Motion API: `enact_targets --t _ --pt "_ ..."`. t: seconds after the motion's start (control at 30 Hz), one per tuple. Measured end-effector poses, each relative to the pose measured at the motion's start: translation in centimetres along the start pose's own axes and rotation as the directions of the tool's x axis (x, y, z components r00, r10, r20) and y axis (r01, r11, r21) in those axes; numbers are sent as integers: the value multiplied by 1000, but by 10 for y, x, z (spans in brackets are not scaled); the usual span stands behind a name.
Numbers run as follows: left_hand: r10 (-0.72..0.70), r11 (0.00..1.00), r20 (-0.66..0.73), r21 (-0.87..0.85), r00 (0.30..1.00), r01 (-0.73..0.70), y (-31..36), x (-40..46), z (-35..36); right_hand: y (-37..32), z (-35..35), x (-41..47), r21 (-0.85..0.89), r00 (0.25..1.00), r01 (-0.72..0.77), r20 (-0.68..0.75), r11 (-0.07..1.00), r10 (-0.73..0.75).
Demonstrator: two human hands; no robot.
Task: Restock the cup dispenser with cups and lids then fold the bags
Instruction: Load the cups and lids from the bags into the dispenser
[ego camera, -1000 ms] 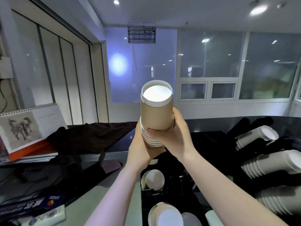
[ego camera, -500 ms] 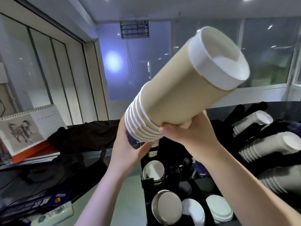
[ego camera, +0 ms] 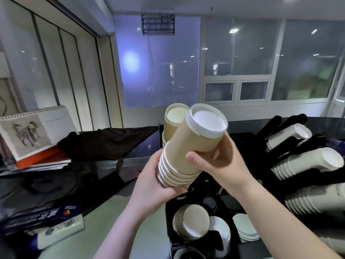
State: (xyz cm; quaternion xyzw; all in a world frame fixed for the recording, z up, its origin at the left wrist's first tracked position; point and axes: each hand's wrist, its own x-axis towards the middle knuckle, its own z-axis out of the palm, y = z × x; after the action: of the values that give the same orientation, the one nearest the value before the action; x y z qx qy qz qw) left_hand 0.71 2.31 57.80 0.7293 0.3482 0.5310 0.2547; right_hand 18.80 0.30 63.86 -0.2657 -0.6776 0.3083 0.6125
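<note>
Only the dark blue box (ego camera: 40, 217), low and well to the left of the left hand (ego camera: 149, 186), bears white characters — too blurred to read.

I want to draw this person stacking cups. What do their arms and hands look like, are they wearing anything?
Both arms are bare as far as the picture shows: no sleeves in sight. The left hand and the right hand wear no gloves, and no rings, watch or bracelets show. Fingers are slim, with short plain nails. So draw two bare forearms coming up from the bottom of the picture.
</note>
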Motion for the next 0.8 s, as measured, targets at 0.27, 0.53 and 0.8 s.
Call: enact_targets --t 0.27,0.53,0.8 --pt "-36 978 -36 202 999 43 -27 -3 8 13 4 5 -86 992 -13 -124 996 2" --pt "-126 969 -80 205 989 140 -44 -6 3 36 3 3 -288 961 24 -257 957 -101" --pt "-168 969 -111 162 980 185 -48 -10 0 85 11 -14 -603 986 -162 -61 781 157"
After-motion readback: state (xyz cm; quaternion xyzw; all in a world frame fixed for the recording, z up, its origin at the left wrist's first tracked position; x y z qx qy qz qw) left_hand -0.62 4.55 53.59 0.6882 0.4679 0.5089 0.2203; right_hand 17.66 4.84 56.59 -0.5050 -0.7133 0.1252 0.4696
